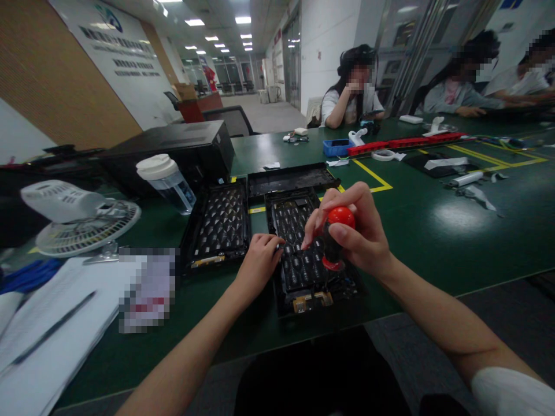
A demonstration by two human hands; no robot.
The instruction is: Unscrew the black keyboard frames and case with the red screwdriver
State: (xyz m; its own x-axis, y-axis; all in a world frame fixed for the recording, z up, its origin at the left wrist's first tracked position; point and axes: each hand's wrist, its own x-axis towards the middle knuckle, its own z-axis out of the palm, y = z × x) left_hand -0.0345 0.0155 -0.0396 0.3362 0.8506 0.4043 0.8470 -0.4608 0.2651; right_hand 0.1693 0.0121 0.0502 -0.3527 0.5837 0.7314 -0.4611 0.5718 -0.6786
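A red-and-black tool [341,218] with a rounded red top is gripped in my right hand [362,231], above the right part of a black tray-like unit [299,268]. That unit has rows of dark rounded shapes and a gold-coloured strip at its near end. My left hand [263,257] rests at the unit's left edge with bent fingers; whether something small is between its fingertips is too small to tell. A similar black unit [221,222] lies to the left. Behind them both is a shallow black cover [290,179].
To the left are a white fan [87,225], a lidded bottle [167,182], papers [82,312] with a pen, and a large black box [173,150]. A blue bin [336,147] and a red strip [403,141] lie farther back. Several people sit across the green table [433,242].
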